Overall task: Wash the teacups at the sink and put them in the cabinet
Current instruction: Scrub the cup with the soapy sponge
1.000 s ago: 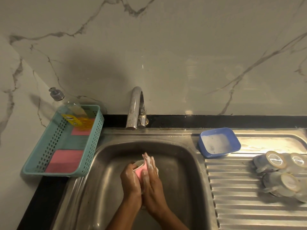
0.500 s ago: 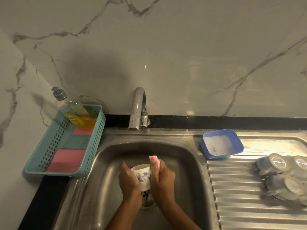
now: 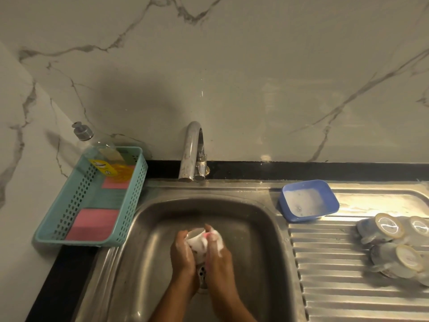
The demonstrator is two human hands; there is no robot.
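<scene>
Between left hand point(image 3: 182, 252) fingers point(image 3: 181, 235) and sponge point(image 3: 207, 235), a teacup point(image 3: 196, 241)

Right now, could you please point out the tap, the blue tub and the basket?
tap point(image 3: 190, 147): head view, on the spout.
blue tub point(image 3: 284, 201): head view, on its left wall.
basket point(image 3: 134, 194): head view, on its right wall.

Sink point(image 3: 255, 228): brushed stainless steel, dull sheen.
Basket point(image 3: 130, 205): perforated teal plastic.
Wall point(image 3: 232, 66): glossy veined marble.
Tub point(image 3: 286, 205): smooth blue plastic.
</scene>
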